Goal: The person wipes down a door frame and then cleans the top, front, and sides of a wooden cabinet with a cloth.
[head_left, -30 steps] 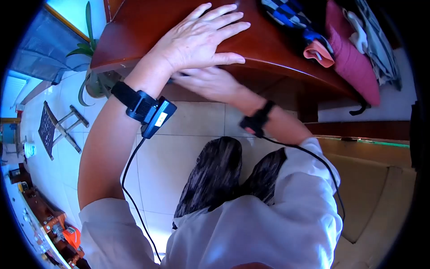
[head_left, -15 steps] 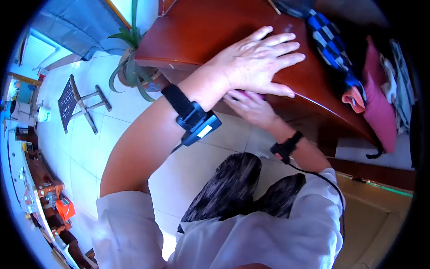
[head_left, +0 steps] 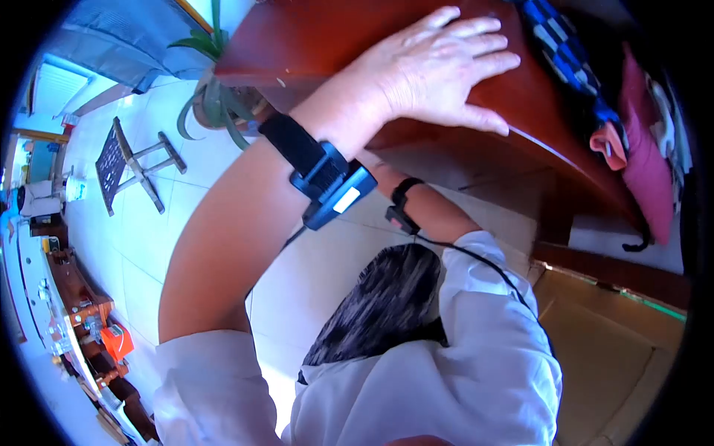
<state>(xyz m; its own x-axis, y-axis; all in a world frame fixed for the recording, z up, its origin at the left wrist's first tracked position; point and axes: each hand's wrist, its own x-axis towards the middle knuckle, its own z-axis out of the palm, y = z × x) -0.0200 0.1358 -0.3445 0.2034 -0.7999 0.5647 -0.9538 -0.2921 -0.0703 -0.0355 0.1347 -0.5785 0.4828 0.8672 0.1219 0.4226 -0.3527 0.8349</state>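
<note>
My left hand (head_left: 446, 70) lies palm down on the red-brown wooden top (head_left: 312, 37), its fingers spread and nothing in them. A black strap with a small device (head_left: 338, 189) sits on that wrist. Below the wood's front edge, only the back part of my right hand (head_left: 378, 169) shows; its fingers are hidden behind my left wrist, and what they touch or hold cannot be seen. Another black strap with a device (head_left: 401, 212) and a cable is on the right wrist.
Checkered blue cloth (head_left: 565, 56), an orange cloth piece (head_left: 610, 145) and a pink cloth (head_left: 643, 163) lie at the right. A potted plant (head_left: 216, 104) and a folding stool (head_left: 134, 167) stand on the left. An orange container (head_left: 117, 341) is at the lower left.
The view has turned and shifted. Over the last half second my right hand has moved left, and its fingers have gone out of sight behind my left wrist. My left hand stays spread on the wood.
</note>
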